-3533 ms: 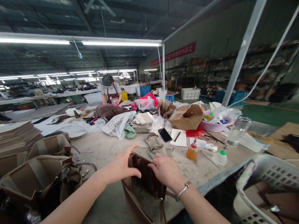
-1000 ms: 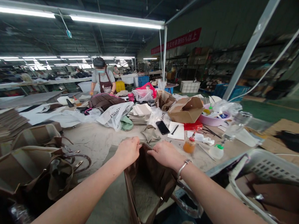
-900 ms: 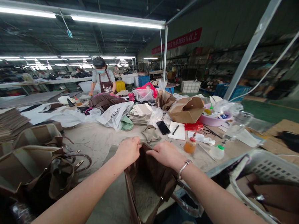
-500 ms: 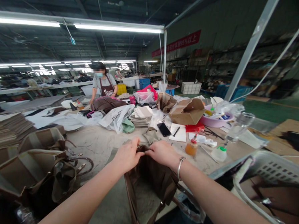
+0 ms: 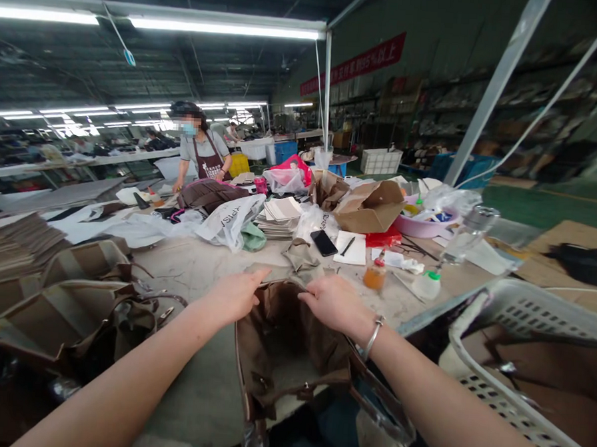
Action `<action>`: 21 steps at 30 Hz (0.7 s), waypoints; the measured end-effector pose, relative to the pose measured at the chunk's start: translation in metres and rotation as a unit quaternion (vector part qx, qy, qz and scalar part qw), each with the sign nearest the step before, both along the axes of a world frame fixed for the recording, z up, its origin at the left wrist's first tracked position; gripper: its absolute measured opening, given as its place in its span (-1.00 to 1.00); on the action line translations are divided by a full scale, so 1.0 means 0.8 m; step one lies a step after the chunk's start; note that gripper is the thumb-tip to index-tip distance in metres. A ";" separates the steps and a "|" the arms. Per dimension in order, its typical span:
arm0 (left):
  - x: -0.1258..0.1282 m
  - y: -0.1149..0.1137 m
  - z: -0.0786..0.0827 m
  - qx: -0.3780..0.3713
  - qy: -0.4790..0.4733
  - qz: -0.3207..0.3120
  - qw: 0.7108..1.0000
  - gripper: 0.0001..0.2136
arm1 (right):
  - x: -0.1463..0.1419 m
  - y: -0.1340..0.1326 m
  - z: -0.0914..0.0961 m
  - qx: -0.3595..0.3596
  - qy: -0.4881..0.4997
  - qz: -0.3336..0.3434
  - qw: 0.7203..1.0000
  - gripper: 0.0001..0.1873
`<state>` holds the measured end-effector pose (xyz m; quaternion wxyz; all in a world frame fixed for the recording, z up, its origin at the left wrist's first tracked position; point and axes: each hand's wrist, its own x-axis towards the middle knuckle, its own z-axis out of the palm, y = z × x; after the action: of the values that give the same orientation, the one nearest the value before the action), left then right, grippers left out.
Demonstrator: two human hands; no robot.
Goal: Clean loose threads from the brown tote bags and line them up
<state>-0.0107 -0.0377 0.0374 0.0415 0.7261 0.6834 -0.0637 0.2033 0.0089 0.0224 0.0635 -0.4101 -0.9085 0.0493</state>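
A dark brown handbag [image 5: 282, 343] lies open on the grey work table [image 5: 196, 271] right in front of me, its mouth spread wide. My left hand [image 5: 235, 295] grips the far rim on the left, fingers curled over the edge. On the right side of that rim sits my right hand [image 5: 331, 304], closed on it, a silver bangle on the wrist. A loop handle hangs at the bag's near right.
Several tan bags [image 5: 69, 305] stand at the left. A white slatted basket [image 5: 526, 355] holds brown bags at the right. Behind the bag lie a phone [image 5: 323, 242], a notepad, glue bottles [image 5: 376, 274] and a cardboard box [image 5: 369, 207]. A person in an apron [image 5: 200, 148] works at the far end.
My hands have moved apart along the bag's far rim, pulling its mouth wider. The person at the far end has shifted slightly left in view.
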 end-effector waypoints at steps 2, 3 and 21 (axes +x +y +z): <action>0.019 -0.001 0.003 0.006 -0.007 -0.002 1.000 -0.27 | 0.000 0.001 0.000 -0.006 -0.001 -0.014 1.000 -0.60; 0.029 0.000 0.004 0.013 -0.012 -0.002 1.000 -0.24 | -0.001 0.002 0.000 -0.008 0.000 -0.018 1.000 -0.60; 0.042 0.044 -0.022 0.067 -0.142 -0.110 0.981 -0.79 | 0.019 0.041 -0.013 -0.028 0.052 0.065 0.996 -0.59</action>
<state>0.0228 -0.0024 0.0197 0.0827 0.7995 0.5894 0.0817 0.2184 0.0415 0.0123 0.0959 -0.3491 -0.9268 0.0996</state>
